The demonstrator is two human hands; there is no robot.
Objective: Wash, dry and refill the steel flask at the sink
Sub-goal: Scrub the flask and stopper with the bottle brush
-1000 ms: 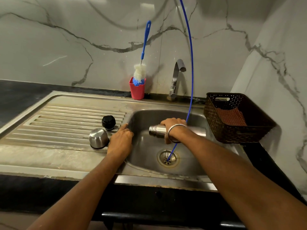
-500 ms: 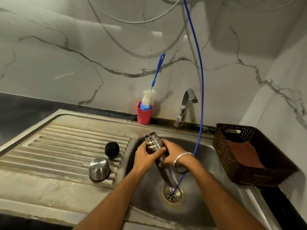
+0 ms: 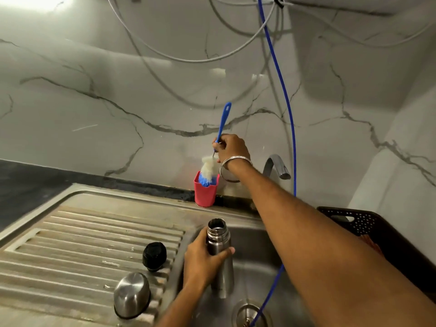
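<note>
The steel flask [image 3: 220, 260] stands upright over the sink basin [image 3: 257, 253], its mouth open at the top. My left hand [image 3: 203, 261] grips its body just below the neck. My right hand [image 3: 232, 148] reaches to the back wall and pinches the blue handle of the bottle brush [image 3: 221, 128], whose white and blue bristles [image 3: 207, 172] sit in a red cup [image 3: 205, 192]. On the ribbed drainboard [image 3: 89, 237] lie the black stopper [image 3: 154, 256] and the steel cap cup [image 3: 132, 295], turned mouth down.
A curved steel tap [image 3: 276, 167] rises behind the basin. A blue hose [image 3: 289, 119] hangs from above into the drain [image 3: 251, 313]. A dark perforated basket [image 3: 368, 230] holding a reddish cloth stands at the right. Grey cables loop along the marble wall.
My right hand let go of the flask and rose to the brush handle at the back wall. My left hand now holds the flask alone, turned upright. The view tilted upward.
</note>
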